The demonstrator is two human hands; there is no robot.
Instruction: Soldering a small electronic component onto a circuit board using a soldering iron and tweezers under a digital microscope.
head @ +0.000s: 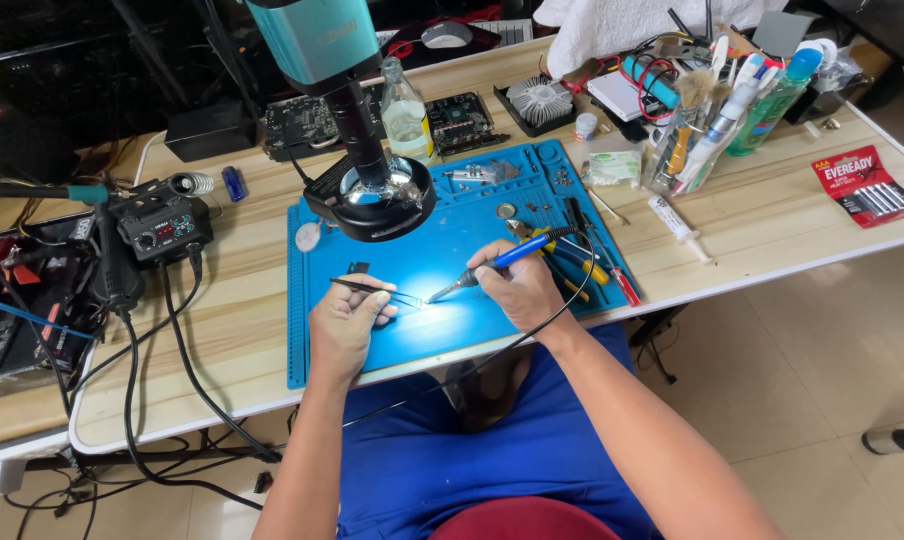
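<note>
My right hand grips a blue-handled soldering iron, its tip pointing left and down onto the blue work mat. My left hand pinches black tweezers whose tips meet the iron's tip at a brightly lit spot on the mat. What lies between the tips is too small to make out. Just behind my hands, a teal microscope with a ring light hangs over the mat.
A soldering station with thick black cables sits at the left. Pliers and screwdrivers lie on the mat's right side. A clear bottle, circuit boards, a tool holder, a syringe and a red battery pack crowd the wooden table.
</note>
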